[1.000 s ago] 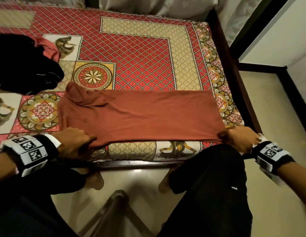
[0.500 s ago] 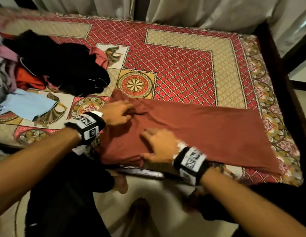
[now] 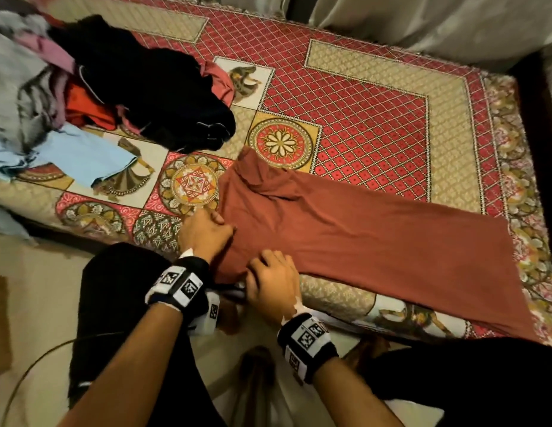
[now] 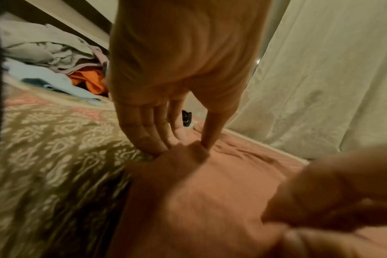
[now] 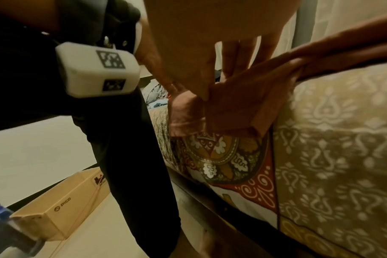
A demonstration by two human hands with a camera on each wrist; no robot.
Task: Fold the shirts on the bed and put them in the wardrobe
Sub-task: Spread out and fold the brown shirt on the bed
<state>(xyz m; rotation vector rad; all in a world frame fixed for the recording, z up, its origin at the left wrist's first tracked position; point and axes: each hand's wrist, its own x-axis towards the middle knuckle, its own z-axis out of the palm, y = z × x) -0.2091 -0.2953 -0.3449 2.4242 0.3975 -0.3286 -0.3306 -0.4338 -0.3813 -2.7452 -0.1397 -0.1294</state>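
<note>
clothes pile (image 3: pixel 28 87) cropped left, right hand (image 4: pixel 334 192) blurred

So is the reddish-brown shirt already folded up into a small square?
No, the reddish-brown shirt lies stretched out long across the bed.

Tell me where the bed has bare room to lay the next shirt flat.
The red diamond-patterned middle of the bedspread lies bare, bordered by the long rust-red shirt, the black garment and the curtain. The left side is crowded with piled clothes.

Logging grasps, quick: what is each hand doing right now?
Left hand: pinching the shirt edge.
Right hand: gripping the shirt's near corner.
</note>
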